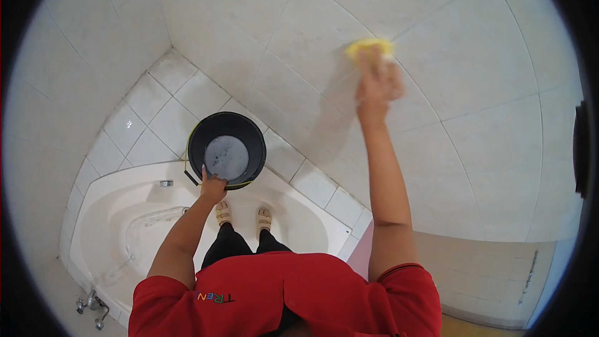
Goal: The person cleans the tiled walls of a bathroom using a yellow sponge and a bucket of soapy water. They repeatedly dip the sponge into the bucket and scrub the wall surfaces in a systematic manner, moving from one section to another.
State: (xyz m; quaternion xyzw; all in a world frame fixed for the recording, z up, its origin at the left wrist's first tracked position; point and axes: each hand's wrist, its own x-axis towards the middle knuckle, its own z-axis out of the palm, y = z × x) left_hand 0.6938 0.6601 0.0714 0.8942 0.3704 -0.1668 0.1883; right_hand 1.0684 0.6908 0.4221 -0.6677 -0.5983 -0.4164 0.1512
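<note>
My right hand point(377, 84) is stretched up to the tiled wall and presses a yellow sponge or cloth point(368, 47) flat on it. Motion blurs both, so I cannot tell which of the two it is. Lower down to the left, my left hand point(213, 187) grips the near rim of a black bucket point(253, 140), its fingers reaching over the edge to the inside. Greyish, foamy water point(226, 157) lies in the bottom. The bucket's thin wire handle point(187, 150) hangs at its left side.
I stand in sandals point(264, 218) inside a white corner bathtub point(312, 224). White tiles point(146, 97) cover the ledge behind it. A chrome tap point(93, 302) is at the lower left, and a drain fitting point(166, 183) shows on the tub wall. Something dark point(580, 150) sits at the right edge.
</note>
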